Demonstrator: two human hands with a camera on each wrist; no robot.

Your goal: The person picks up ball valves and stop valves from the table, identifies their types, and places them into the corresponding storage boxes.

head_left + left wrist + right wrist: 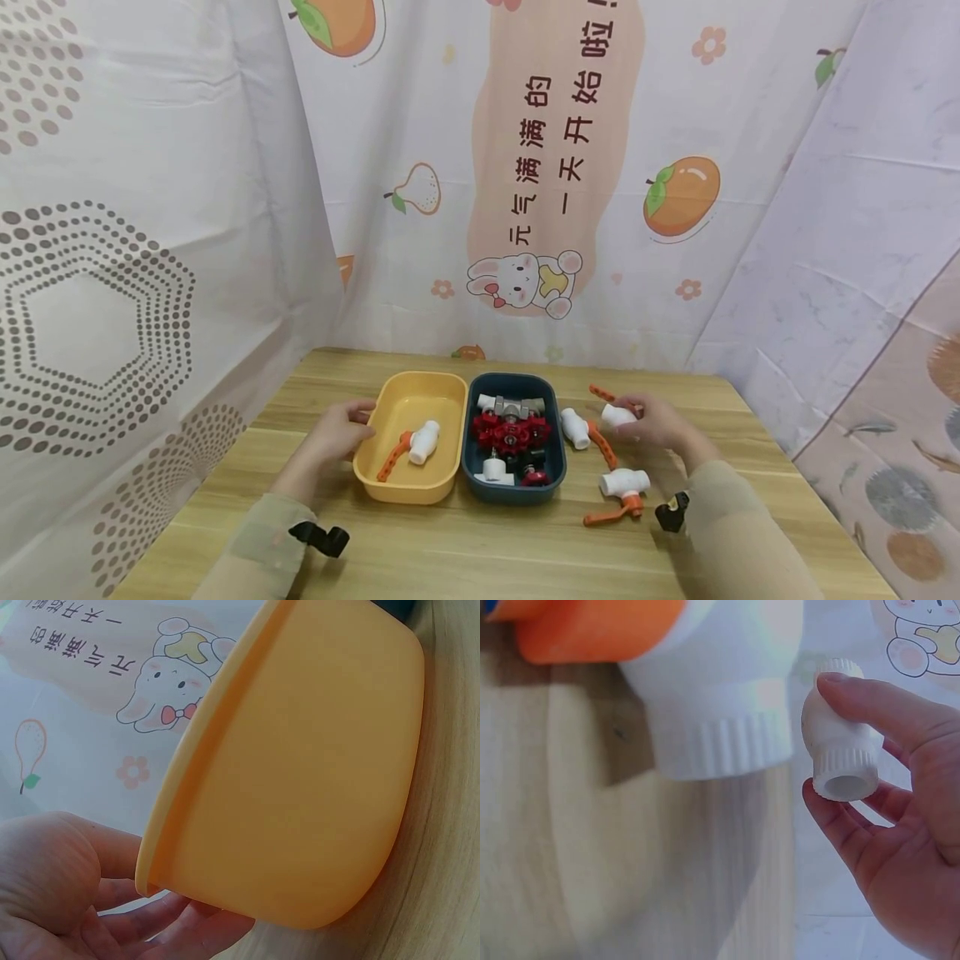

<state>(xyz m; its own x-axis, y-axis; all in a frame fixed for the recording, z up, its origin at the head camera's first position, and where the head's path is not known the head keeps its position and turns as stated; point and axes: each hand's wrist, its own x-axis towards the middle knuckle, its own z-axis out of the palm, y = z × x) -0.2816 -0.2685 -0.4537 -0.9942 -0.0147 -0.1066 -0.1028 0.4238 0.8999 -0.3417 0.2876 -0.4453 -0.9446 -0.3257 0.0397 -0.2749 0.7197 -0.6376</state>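
My left hand (339,429) is at the left rim of a yellow bin (366,482), thumb and fingers curled about its edge; some fingertips pass out of sight behind the wall (300,772). Inside that bin lies a white ball valve (424,442) with an orange lever. On the right, my right hand (654,423) pinches another white ball valve (840,739) between thumb and fingers, its open end showing in the right wrist view. Beside this hand lie two more white ball valves, one (575,428) by the blue bin and one (624,482) nearer the front.
A dark blue bin (557,483) stands right against the yellow one, holding red-handled valves (512,433), a white tee fitting (495,472) and metal parts. Wood-grain tabletop (465,558) runs beneath everything. A printed curtain (420,292) hangs behind the table.
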